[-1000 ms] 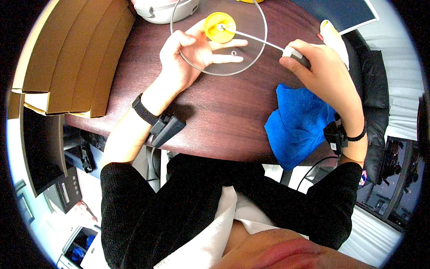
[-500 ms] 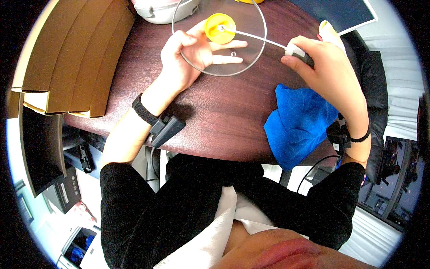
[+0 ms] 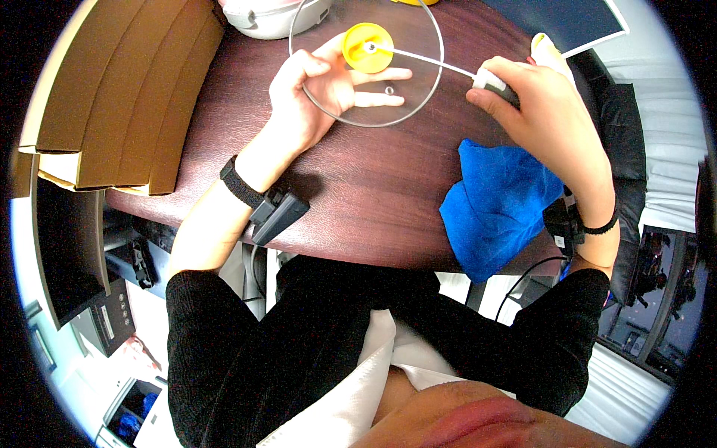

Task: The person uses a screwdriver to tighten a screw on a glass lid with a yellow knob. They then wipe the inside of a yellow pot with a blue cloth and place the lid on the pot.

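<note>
A round clear glass lid [image 3: 407, 101] with a pale rim is held up over the desk. At its upper part sits a yellow knob [image 3: 357, 61], with a small metal screw in its middle. My left hand [image 3: 317, 93] is around the lid's left side, thumb near the rim; its other fingers show through the glass, two of them stretched out. The knob hides part of those fingers. My right hand [image 3: 541, 101] grips the dark and light grey handle of a screwdriver [image 3: 433, 62]. Its thin shaft points left, with the tip at the screw. A small ring-shaped vent [image 3: 389, 91] shows in the glass.
A crumpled blue cloth [image 3: 497, 205] lies at the desk's right front. Brown folded cardboard [image 3: 123, 89] stands on the left. A white and pink appliance [image 3: 276, 16] is at the back, with a dark panel [image 3: 556, 22] at the far right. A pale yellow object [image 3: 551, 54] lies beyond my right hand.
My right hand and the screwdriver handle have shifted very slightly to the left. The lid and my left hand stay practically where they were.
</note>
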### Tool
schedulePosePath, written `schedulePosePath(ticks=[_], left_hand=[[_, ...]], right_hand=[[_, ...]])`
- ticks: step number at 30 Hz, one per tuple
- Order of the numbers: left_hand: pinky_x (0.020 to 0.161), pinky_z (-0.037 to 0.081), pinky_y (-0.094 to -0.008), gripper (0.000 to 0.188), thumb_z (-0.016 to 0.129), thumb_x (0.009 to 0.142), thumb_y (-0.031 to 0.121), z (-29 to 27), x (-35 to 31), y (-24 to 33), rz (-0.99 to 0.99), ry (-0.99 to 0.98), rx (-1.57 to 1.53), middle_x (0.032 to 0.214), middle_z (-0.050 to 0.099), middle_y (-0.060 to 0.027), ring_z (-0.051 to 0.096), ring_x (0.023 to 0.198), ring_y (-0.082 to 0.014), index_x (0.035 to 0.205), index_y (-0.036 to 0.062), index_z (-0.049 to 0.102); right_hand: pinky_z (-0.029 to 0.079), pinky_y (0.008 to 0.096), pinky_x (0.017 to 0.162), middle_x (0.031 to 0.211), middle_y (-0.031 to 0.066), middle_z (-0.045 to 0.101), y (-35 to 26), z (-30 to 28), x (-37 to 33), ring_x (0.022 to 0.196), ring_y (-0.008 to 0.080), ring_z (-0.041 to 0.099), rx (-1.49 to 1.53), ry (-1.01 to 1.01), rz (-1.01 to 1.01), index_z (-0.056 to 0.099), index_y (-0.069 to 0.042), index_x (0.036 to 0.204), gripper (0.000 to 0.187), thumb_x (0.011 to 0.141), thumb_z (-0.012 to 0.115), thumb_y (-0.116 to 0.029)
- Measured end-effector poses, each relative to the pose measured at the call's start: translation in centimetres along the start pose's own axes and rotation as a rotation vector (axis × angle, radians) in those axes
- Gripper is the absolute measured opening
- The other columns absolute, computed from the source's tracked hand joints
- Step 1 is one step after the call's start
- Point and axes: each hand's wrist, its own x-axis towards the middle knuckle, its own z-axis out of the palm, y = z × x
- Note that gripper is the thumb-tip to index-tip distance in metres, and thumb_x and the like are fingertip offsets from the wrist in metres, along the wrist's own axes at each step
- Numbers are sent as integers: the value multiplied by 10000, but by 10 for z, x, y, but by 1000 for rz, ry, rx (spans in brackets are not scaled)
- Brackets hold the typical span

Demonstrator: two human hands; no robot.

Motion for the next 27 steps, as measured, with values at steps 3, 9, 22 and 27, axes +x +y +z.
schedulePosePath(ticks=[3, 9, 22, 27], left_hand=[[988, 382, -599, 807, 483, 706, 371, 6, -2, 3, -3, 47, 92, 1374, 412, -213, 417, 1233, -493, 1382, -31, 305], [979, 405, -590, 804, 491, 696, 353, 8, -5, 8, 116, 77, 199, 1355, 439, -203, 440, 1225, -461, 1392, -10, 316], [956, 451, -542, 780, 471, 750, 370, -6, -4, -7, 375, 196, 635, 1369, 415, -188, 452, 1232, -413, 1408, -8, 289], [974, 426, -567, 753, 438, 744, 343, -3, -3, 7, 216, 179, 386, 1355, 438, -205, 448, 1232, -428, 1393, -18, 316]], right_hand=[[483, 448, 569, 640, 171, 607, -3, -3, 2, 632, 363, 620, -37, -10, 4, 607, -52, 794, 256, 831, 649, -301], [475, 456, 546, 629, 197, 599, -18, 9, -1, 612, 384, 612, 75, -33, 158, 600, -28, 772, 307, 845, 643, -323], [317, 226, 361, 557, -8, 438, -44, 64, -4, 397, 67, 419, 1543, -402, 569, 567, -20, 895, 383, 968, 486, -388], [471, 377, 513, 608, 127, 602, -8, 61, 3, 531, 253, 606, 606, -32, 150, 594, -31, 790, 324, 899, 592, -336]])
